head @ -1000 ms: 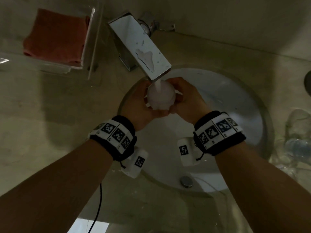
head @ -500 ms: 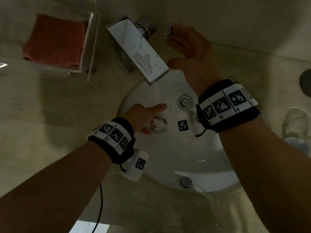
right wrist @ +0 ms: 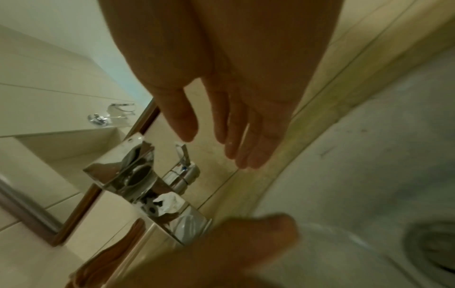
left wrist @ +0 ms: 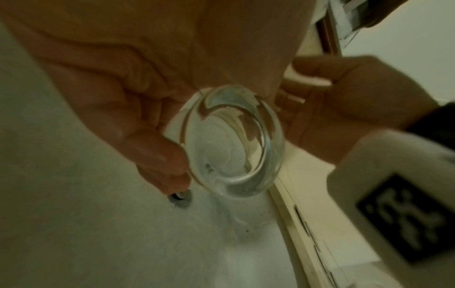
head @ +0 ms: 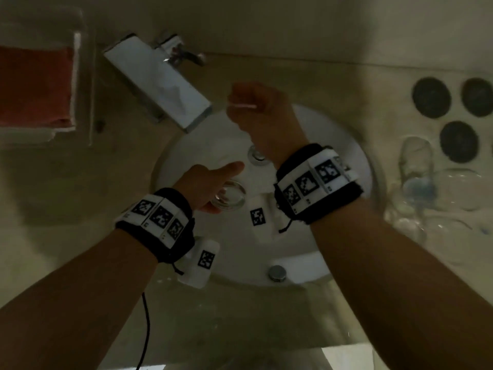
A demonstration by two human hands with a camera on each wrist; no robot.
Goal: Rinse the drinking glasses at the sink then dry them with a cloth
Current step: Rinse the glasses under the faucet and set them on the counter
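Note:
A clear drinking glass (head: 230,195) hangs low over the white sink (head: 240,255), gripped by my left hand (head: 210,186). The left wrist view shows its thick round base (left wrist: 234,140) facing the camera, with fingers and thumb curled round its side. My right hand (head: 257,108) hovers over the sink's back rim beside the chrome tap spout (head: 160,84). Its fingers (right wrist: 236,136) are straight and hold nothing, a short way from the tap lever (right wrist: 183,154). No water runs from the spout. A red cloth (head: 34,86) lies folded in a clear tray at the far left.
Other clear glasses (head: 416,161) stand on the counter right of the sink, with a glass dish (head: 456,190) beside them. Three dark round coasters (head: 430,97) lie behind them. The drain (head: 257,154) sits mid-basin. A mirror edge (right wrist: 81,200) runs behind the tap.
A second ago both hands held the glass under running water. The right hand then reached to the tap lever, the water stopped, and it has now drawn back. The left hand lowered the glass.

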